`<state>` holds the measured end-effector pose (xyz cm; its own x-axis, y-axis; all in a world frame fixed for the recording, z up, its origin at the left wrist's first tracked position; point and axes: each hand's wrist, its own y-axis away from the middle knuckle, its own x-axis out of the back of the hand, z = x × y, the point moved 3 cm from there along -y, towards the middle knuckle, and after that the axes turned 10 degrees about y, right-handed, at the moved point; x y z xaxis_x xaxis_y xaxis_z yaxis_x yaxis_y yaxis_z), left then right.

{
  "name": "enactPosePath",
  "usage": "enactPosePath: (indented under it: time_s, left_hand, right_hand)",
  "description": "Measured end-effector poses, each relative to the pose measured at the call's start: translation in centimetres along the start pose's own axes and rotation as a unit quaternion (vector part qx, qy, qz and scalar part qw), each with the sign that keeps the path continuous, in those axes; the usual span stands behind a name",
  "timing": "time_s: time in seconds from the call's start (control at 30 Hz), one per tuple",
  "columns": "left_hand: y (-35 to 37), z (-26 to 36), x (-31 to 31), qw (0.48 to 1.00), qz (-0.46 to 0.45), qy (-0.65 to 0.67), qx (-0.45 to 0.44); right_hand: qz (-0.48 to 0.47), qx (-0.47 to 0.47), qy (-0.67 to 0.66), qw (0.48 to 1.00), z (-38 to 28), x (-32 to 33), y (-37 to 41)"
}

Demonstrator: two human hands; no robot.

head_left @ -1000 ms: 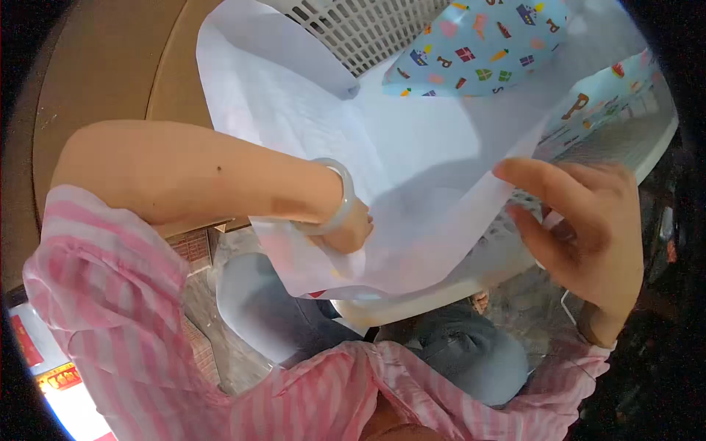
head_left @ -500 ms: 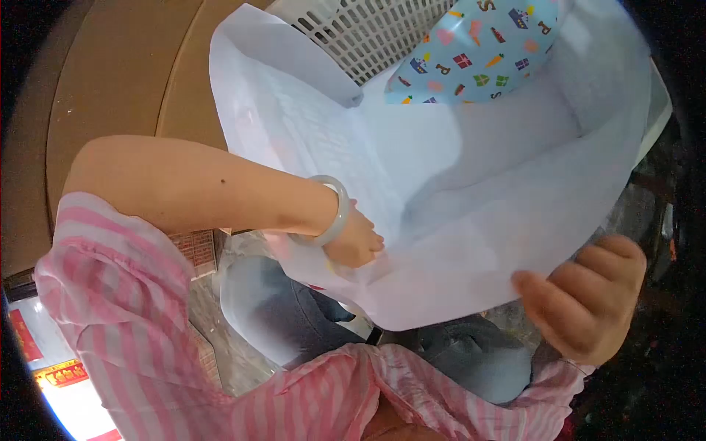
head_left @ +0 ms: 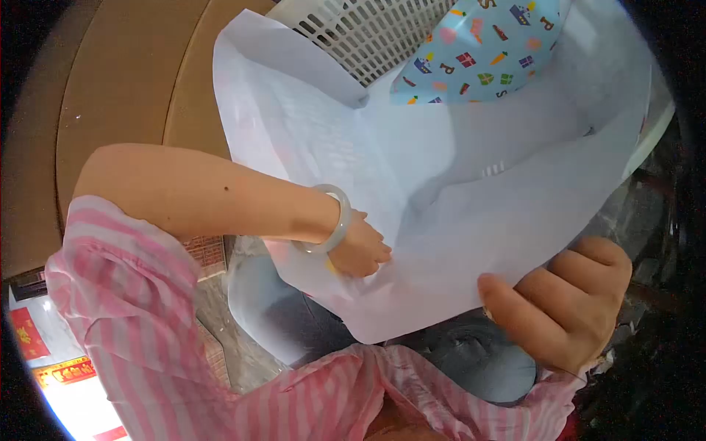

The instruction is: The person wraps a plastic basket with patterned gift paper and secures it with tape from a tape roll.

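White sheets of paper (head_left: 471, 213) line a white plastic basket (head_left: 360, 44), with slotted wall showing at the top. My left hand (head_left: 358, 246), a pale bangle (head_left: 342, 220) on its wrist, presses on the paper's near left part with fingers curled together around its edge. At the paper's near right edge is my right hand (head_left: 562, 301), its thumb over the paper and its other fingers folded beneath or behind it. A light blue sheet (head_left: 478, 62) printed with small coloured pictures lies at the far side of the basket, over the white paper.
Brown cardboard (head_left: 118, 81) stands to the left of the basket. My knees in grey-blue trousers (head_left: 294, 316) are below the paper. Red and white printed items (head_left: 66, 375) show at the lower left. A dark floor area lies at the right.
My right hand has moved left along the paper's near edge. The near edge of the paper sits slightly lower, and its right part is more creased.
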<state>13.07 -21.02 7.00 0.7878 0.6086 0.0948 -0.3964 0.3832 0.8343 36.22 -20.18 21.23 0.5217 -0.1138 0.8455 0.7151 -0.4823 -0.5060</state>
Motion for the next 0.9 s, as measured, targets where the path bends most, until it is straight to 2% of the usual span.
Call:
enactPosePath:
  time_s: [0.07,0.1,0.27,0.33,0.4,0.47,0.53,0.57,0.63,0.77,0.83,0.9]
  left_hand:
    - [-0.2,0.1,-0.2,1.000,-0.015,-0.015,0.004]
    - [-0.6,-0.1,-0.7,1.000,0.008,-0.003,-0.002]
    - [-0.1,0.1,-1.0,0.998,0.041,-0.030,-0.026]
    - [0.1,0.3,-1.1,0.988,0.141,-0.020,-0.066]
    - [0.4,0.9,-0.9,0.986,0.149,-0.039,-0.056]
    - [0.9,1.8,0.2,0.984,0.158,-0.060,-0.050]
    - [0.9,2.2,1.0,0.996,0.078,0.025,-0.026]
    - [0.9,2.3,0.9,0.996,0.077,0.025,-0.028]
    - [0.9,1.7,0.7,0.958,0.148,0.243,0.045]
    - [0.7,1.3,0.2,0.967,0.177,0.183,-0.003]
    - [0.8,1.8,0.2,0.983,0.168,0.074,-0.029]
    - [1.3,2.3,0.4,0.984,0.166,0.061,-0.031]
  right_hand:
    - [0.016,-0.028,0.001,0.999,0.0,-0.1,-0.5]
    - [0.015,-0.030,0.001,0.999,0.0,-0.2,-0.7]
    - [0.045,-0.007,0.011,0.999,0.2,-0.7,-0.9]
    - [0.037,-0.004,0.005,0.999,0.4,-0.8,-0.8]
    - [0.030,-0.001,0.001,1.000,0.4,-1.0,-0.7]
    - [0.061,0.000,0.008,0.998,0.5,-1.1,-0.9]
    - [0.062,-0.001,-0.003,0.998,0.7,-1.7,-0.5]
    - [0.065,0.001,-0.013,0.998,0.8,-1.9,-0.4]
    - [0.060,-0.004,-0.012,0.998,1.1,-1.5,-0.7]
    - [0.054,0.011,-0.010,0.998,1.3,-1.7,-0.4]
    - [0.050,0.008,0.006,0.999,1.1,-1.4,-0.5]
    - [0.049,0.005,0.026,0.998,0.9,-1.1,-0.4]
